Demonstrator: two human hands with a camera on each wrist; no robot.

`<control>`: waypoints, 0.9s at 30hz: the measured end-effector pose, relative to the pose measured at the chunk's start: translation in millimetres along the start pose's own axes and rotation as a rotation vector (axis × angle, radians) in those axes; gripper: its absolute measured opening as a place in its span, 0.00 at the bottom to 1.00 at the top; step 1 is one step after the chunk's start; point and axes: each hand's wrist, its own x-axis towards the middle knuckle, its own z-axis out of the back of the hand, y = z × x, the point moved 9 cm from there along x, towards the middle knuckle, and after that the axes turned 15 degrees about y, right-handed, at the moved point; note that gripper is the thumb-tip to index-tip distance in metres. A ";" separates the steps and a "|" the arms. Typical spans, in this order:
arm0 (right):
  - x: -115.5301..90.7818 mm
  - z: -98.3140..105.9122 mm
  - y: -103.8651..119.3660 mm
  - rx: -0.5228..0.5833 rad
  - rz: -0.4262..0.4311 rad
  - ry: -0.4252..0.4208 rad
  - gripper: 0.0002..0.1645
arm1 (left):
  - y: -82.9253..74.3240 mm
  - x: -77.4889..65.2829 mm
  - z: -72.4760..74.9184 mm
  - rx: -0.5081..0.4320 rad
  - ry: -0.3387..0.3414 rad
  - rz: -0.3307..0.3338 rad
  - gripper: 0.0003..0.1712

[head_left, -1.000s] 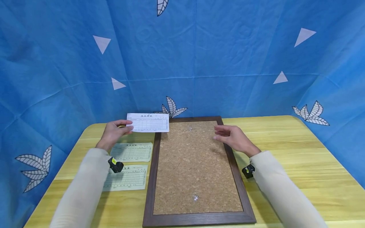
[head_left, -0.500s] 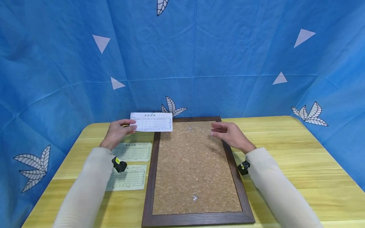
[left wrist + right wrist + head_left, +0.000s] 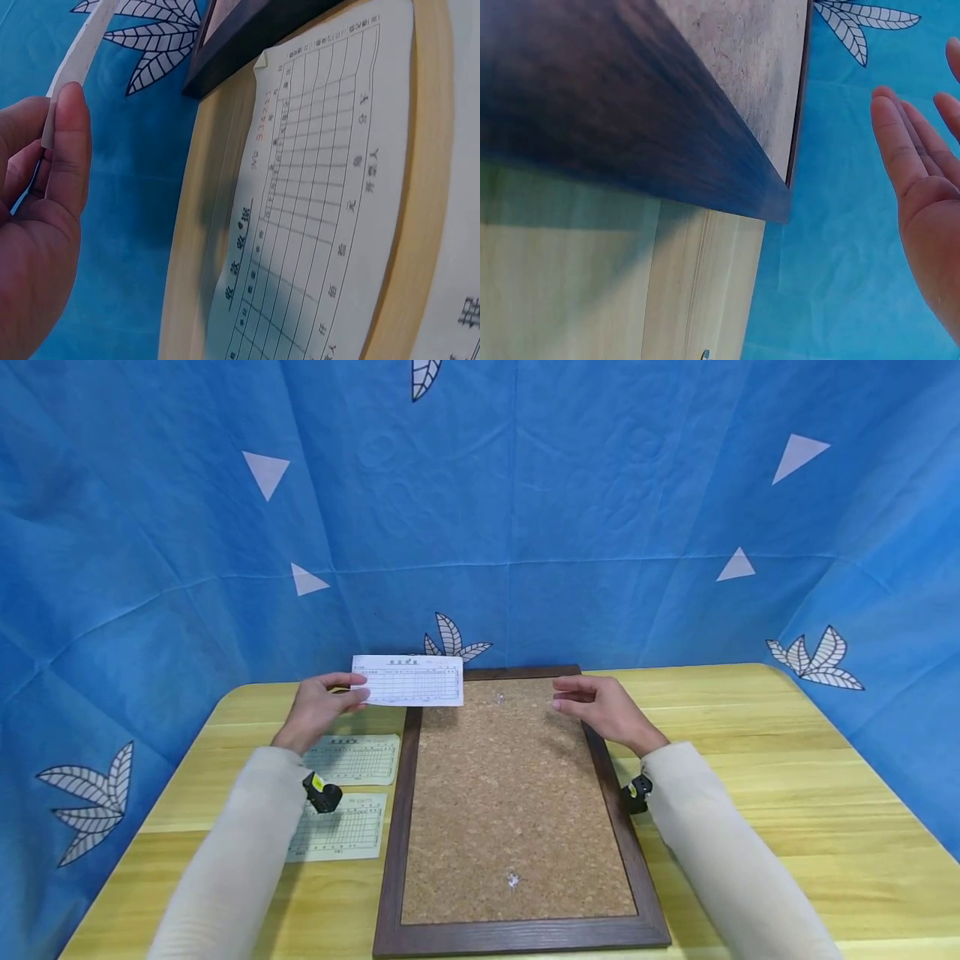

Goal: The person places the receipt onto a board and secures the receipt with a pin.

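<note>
My left hand [image 3: 318, 706] pinches the left end of a white receipt form [image 3: 412, 681] between thumb and fingers. The form is raised over the far left corner of a framed cork board [image 3: 517, 793], its printed side facing me in the head view. In the left wrist view the same paper [image 3: 81, 52] shows nearly edge-on between thumb and fingers. My right hand [image 3: 609, 710] hovers over the board's far right edge, fingers relaxed and holding nothing. The right wrist view shows that hand [image 3: 930, 180] with its fingers apart and the dark wooden frame [image 3: 630, 112] beside it.
Two pale green receipt forms lie left of the board on the wooden table [image 3: 765, 760]: a farther one [image 3: 356, 760] and a nearer one [image 3: 345, 831], both partly covered by the left arm. Small silvery spots [image 3: 513, 880] mark the cork. A blue patterned cloth [image 3: 600, 510] hangs behind.
My left hand has carried the white receipt form slightly to the right, farther over the board's corner. The right hand has shifted a little left and up, toward the form.
</note>
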 end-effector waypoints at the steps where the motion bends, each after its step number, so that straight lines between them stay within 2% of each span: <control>1: 0.2 0.8 -0.3 0.003 -0.003 -0.004 0.25 | -0.7 0.2 -1.1 0.000 0.004 -0.005 0.22; 9: 0.7 3.5 -3.7 0.031 -0.016 -0.025 0.25 | -5.3 5.7 -10.7 -0.037 0.028 -0.040 0.22; 27: 9.5 -3.3 -4.9 0.056 -0.020 -0.021 0.26 | -6.9 15.5 -34.5 -0.062 0.024 -0.048 0.20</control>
